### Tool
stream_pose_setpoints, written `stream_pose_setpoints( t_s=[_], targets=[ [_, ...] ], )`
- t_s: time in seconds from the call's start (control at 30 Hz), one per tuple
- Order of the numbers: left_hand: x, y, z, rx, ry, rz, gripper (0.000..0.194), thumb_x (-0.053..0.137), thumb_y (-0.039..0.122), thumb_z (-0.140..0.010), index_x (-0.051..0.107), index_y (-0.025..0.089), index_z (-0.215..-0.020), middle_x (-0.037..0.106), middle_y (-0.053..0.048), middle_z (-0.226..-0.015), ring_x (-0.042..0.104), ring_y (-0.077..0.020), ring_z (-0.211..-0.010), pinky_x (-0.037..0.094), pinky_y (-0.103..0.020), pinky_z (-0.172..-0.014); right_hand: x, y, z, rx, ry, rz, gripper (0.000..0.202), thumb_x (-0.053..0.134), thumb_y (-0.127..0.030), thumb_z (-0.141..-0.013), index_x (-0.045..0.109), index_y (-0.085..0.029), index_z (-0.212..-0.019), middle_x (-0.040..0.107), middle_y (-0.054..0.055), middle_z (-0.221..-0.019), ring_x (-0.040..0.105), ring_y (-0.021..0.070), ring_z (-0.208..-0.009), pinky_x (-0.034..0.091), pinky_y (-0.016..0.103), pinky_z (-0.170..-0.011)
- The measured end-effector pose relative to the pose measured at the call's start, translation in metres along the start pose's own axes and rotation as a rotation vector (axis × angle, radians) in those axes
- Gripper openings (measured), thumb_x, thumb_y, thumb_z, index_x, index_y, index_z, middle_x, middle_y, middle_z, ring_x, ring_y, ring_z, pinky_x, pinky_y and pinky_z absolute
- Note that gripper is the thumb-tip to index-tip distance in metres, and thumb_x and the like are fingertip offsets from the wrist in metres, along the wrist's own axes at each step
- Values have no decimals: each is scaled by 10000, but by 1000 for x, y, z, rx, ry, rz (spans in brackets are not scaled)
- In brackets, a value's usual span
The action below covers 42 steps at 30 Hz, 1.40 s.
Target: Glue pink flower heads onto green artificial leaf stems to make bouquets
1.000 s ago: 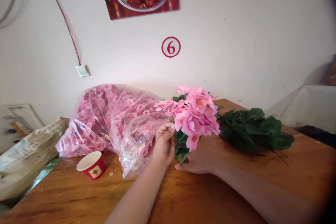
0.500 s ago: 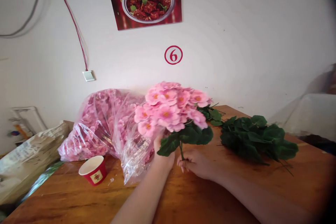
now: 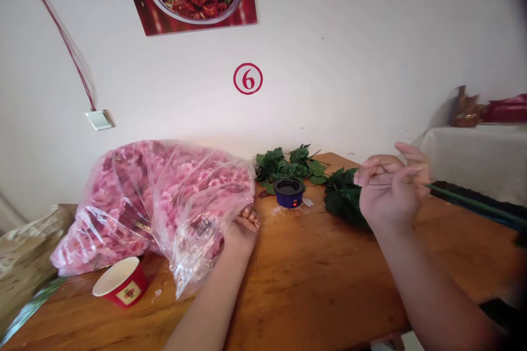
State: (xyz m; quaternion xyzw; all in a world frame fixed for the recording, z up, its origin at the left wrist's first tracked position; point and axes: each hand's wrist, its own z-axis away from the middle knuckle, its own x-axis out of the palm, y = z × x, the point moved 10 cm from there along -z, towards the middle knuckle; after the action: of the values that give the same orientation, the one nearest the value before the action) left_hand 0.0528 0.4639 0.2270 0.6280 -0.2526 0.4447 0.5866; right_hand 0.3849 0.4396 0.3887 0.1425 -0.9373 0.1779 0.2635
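My right hand is raised at the right, its fingers bent and closed around a green stem. That stem runs off toward the right edge; its flower head is out of view. My left hand rests palm up on the table, against the clear plastic bag of pink artificial flowers. Its fingers are loosely curled with nothing visible in them. Behind my right hand lies a pile of green artificial leaves. Between the hands, farther back, stands a small dark-blue pot with a red light.
A red and white paper cup stands at the table's left front. More green leaves lie behind the pot, near the wall. A brown sack is left of the wooden table. A white-covered surface stands at the right.
The pink flower bunch left the middle of the view as my right hand carried its stem up and right. My left hand is off the bunch, and the view turned right, revealing the pot.
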Motion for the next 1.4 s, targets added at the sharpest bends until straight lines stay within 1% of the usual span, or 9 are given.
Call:
stream_pose_setpoints(
  t_s=[0.13,0.27,0.4,0.5,0.6,0.77,0.9,1.13,1.4],
  targets=[
    [-1,-2,-3,-14,-14,-8,92,500,227,-653,421,183,-634,408,7,-590,398,-118,-487,333,-236,-467,-4,47,7,201,-21,136,226,604,-374,-835,587,-225,-1004,628,-16,-671,468,110,-441,386,261,-463],
    [-4,-4,-6,-27,-6,-19,79,479,216,-665,411,184,-643,403,7,-597,388,-117,-479,336,-233,-462,0,104,31,472,-220,521,293,610,-424,-805,620,-188,-978,634,21,-739,540,139,-585,444,279,-572],
    [-9,-4,-7,-38,30,-19,59,467,214,-689,426,181,-661,398,8,-593,389,-118,-480,344,-232,-457,-13,108,16,310,-392,1127,301,565,-419,-806,665,-187,-969,661,101,-958,579,255,-884,461,417,-802],
    [-13,-5,-7,-43,51,-12,55,451,204,-712,427,180,-668,401,8,-595,398,-123,-484,357,-238,-458,-60,96,-15,228,-220,1559,349,543,-397,-804,670,-186,-1052,610,173,-1101,519,370,-1053,398,541,-878],
    [-17,-5,-9,-35,69,-27,39,431,175,-726,437,178,-688,407,7,-598,406,-128,-483,367,-244,-461,-125,104,-30,453,-49,1818,473,581,-403,-752,623,-174,-1164,512,240,-1247,461,463,-1126,388,600,-841],
    [-25,-5,-13,-27,101,-43,69,390,140,-733,443,179,-714,417,1,-606,408,-136,-479,364,-249,-458,-176,153,-15,829,-216,1756,508,615,-271,-671,615,-180,-1171,578,223,-1145,583,384,-994,474,454,-733],
    [-26,-6,-14,-32,96,-43,78,391,144,-747,462,175,-736,418,2,-609,406,-130,-478,362,-242,-457,-167,155,-18,637,-218,1692,461,551,-181,-707,619,-159,-1162,630,171,-1011,600,317,-940,464,391,-761],
    [-24,-8,-12,-51,92,-36,60,404,146,-755,450,175,-728,400,9,-604,394,-121,-474,345,-232,-457,-116,99,-42,-85,-119,1487,293,422,-146,-819,649,-136,-1003,567,134,-948,528,262,-928,412,385,-855],
    [-27,-9,-14,-57,105,-23,79,419,214,-758,451,176,-698,406,2,-605,389,-123,-474,347,-237,-450,-88,61,-35,-362,-50,1336,242,436,-104,-838,658,-186,-890,510,92,-940,492,251,-955,397,430,-877]
  ],
)
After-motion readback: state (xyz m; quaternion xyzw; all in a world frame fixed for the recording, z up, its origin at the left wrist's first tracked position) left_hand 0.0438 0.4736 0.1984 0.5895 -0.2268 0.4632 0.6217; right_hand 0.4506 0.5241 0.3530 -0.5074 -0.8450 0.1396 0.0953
